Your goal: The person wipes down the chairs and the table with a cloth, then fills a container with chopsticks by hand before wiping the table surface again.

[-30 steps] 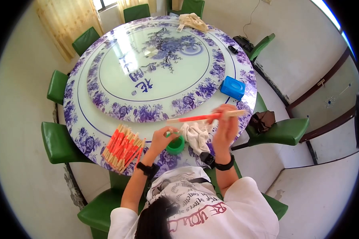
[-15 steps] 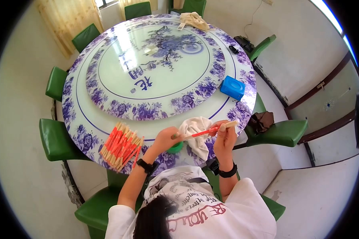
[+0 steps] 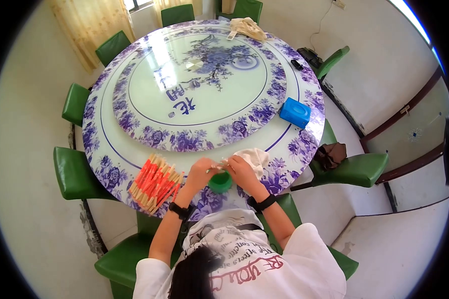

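My left hand [image 3: 201,172] and my right hand [image 3: 240,172] meet fingertip to fingertip above a small green container [image 3: 220,184] near the table's front edge. Both have their fingers pinched around something small and whitish; its kind is hidden by the fingers. No red-and-tan stick shows between them. Left of my left hand lies a pile of tan sticks with red wrapping [image 3: 155,183], in the look of chopsticks. Just behind my right hand is a crumpled white cloth [image 3: 257,160], partly covered by the hand.
The round table [image 3: 279,144] has a raised turntable [image 3: 184,134] with purple flowers. A blue box [image 3: 295,112] sits at the right, a small black object [image 3: 297,65] farther back. A beige cloth bag [image 3: 248,29] lies at the far edge. Green chairs [image 3: 77,174] surround the table.
My right hand has moved left to meet my left hand. The red-wrapped stick it held out to the right no longer shows. The green container and cloth are now partly uncovered differently.
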